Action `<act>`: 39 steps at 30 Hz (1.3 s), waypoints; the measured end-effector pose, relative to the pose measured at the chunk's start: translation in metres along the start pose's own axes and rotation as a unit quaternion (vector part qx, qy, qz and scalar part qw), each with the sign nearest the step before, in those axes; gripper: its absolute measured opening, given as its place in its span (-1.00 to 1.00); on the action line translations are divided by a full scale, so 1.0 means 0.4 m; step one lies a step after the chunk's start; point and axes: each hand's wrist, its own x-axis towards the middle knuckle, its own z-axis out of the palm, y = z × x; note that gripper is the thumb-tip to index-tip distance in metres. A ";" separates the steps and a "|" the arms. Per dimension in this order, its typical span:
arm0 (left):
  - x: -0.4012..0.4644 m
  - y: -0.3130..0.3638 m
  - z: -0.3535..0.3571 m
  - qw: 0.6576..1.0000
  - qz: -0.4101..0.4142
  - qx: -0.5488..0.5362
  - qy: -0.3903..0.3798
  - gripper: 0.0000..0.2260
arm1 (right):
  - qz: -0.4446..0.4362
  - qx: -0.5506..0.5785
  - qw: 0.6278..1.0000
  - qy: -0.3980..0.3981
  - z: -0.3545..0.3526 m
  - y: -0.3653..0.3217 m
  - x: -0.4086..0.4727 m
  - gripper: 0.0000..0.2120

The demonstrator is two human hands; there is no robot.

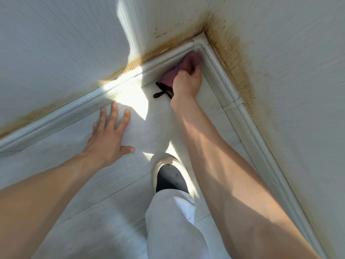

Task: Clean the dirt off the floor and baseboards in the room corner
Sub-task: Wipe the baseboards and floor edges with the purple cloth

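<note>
The right hand (186,82) reached deep into the room corner, its fingers curled round a purple cloth (183,65) bunched against the spot where the two white baseboards met. The cloth pressed at the foot of the left baseboard (78,105) and just beside the right baseboard (233,94), its far end tucked right into the joint. A black strap (162,91) trailed from under the cloth onto the floor (93,184), lying in a small loop near the wrist. The left hand (110,135) lay flat on the pale floor with fingers spread and straight, holding nothing, its fingertips close to the left baseboard. Brownish-yellow staining (231,47) ran along the walls just above both baseboards, heaviest at the corner. A patch of bright sunlight fell across the floor between the two hands. Nearer the camera, a foot in a pale slipper (170,165) with a dark sock stood on the floor between the forearms, below a light trouser leg (171,221).
</note>
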 end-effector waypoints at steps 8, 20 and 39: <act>-0.002 -0.001 -0.001 1.000 -0.002 -0.009 0.000 0.03 | -0.047 -0.032 0.998 0.042 -0.021 -0.003 0.024 -0.50; -0.004 0.007 -0.003 1.000 -0.004 -0.018 0.007 0.04 | -0.107 -0.141 0.984 0.014 0.010 -0.013 0.007 -0.49; -0.011 0.010 -0.007 0.999 -0.006 -0.052 0.010 0.04 | -0.034 -0.020 0.999 -0.014 0.105 0.109 -0.091 -0.50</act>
